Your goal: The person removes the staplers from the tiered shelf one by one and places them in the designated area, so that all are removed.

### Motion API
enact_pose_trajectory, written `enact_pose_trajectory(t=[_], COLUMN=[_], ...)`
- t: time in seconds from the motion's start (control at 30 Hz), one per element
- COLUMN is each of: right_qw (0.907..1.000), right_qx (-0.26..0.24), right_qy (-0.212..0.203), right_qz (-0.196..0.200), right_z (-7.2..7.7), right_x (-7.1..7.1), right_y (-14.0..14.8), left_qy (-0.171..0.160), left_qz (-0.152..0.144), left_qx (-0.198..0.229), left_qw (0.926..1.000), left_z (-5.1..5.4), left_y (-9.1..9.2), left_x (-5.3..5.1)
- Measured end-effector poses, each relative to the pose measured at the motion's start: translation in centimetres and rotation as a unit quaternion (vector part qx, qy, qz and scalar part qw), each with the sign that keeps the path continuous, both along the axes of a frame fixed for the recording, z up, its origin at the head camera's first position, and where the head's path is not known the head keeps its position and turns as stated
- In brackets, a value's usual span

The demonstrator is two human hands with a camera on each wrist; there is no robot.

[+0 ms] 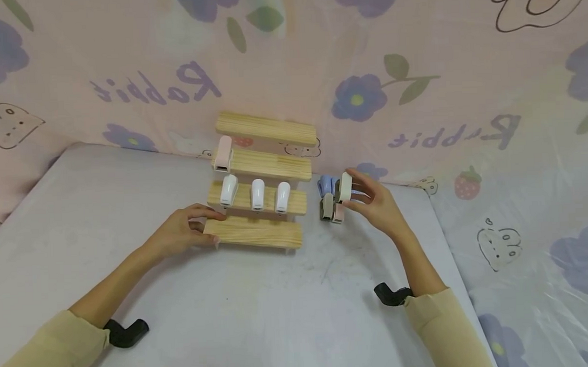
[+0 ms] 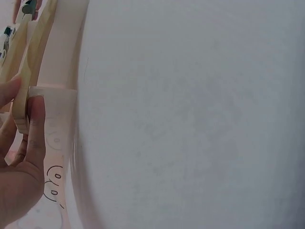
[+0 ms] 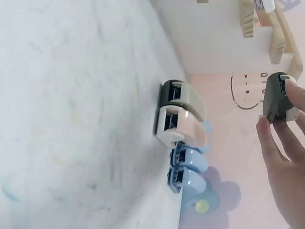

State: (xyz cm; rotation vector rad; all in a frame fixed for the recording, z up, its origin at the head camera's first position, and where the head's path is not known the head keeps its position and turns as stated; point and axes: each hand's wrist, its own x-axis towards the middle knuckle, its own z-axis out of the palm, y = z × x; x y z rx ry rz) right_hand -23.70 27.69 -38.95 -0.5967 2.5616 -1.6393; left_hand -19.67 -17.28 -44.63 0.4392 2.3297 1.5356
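My left hand (image 1: 176,232) pinches the left end of the lowest board of a stepped wooden shelf (image 1: 257,232), its thumb and fingers on opposite faces in the left wrist view. My right hand (image 1: 379,206) holds a small cream and dark green stapler (image 3: 276,98) between thumb and fingertips, raised off the table. Below it stand a grey-green stapler (image 3: 183,98), a pink and white stapler (image 3: 183,125) and blue staplers (image 3: 190,181). Three white staplers (image 1: 257,194) sit in a row on the second board from the bottom. One pink stapler (image 1: 223,153) rests at the left of the board above.
The pale table (image 1: 289,313) runs back to a printed cloth (image 1: 280,60) hanging behind the shelf. The topmost board (image 1: 265,129) stands close to that cloth. A black curved piece (image 1: 126,333) sticks out at the left sleeve, another (image 1: 391,295) at the right.
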Motion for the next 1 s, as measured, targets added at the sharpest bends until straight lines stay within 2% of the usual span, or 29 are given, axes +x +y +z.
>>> enact_pose_trajectory(t=[0.13, 0.5, 0.67, 0.83, 1.0], right_qw=[0.9998, 0.9979, 0.9963, 0.9956, 0.9968], right_qx=[0.017, 0.043, 0.053, 0.052, 0.046], right_qy=[-0.009, -0.034, -0.051, -0.066, -0.058], right_qz=[-0.011, -0.033, -0.044, -0.042, -0.030], right_z=[-0.5, -2.3, -3.1, -3.9, -4.9], right_x=[0.2, 0.5, 0.5, 0.2, -0.2], right_y=[1.1, 3.1, 3.7, 4.0, 4.4], left_qy=[0.003, 0.001, -0.005, -0.006, -0.007], left_qz=[0.000, 0.000, 0.001, 0.002, 0.001], left_qx=[0.001, 0.012, 0.009, 0.005, 0.012], left_qw=[1.0000, 0.9999, 0.9999, 1.0000, 0.9999], left_z=[0.3, 0.0, 0.2, 0.4, 0.3], left_y=[0.1, 0.0, -0.1, 0.0, 0.0], left_x=[0.1, -0.1, 0.0, 0.1, 0.0])
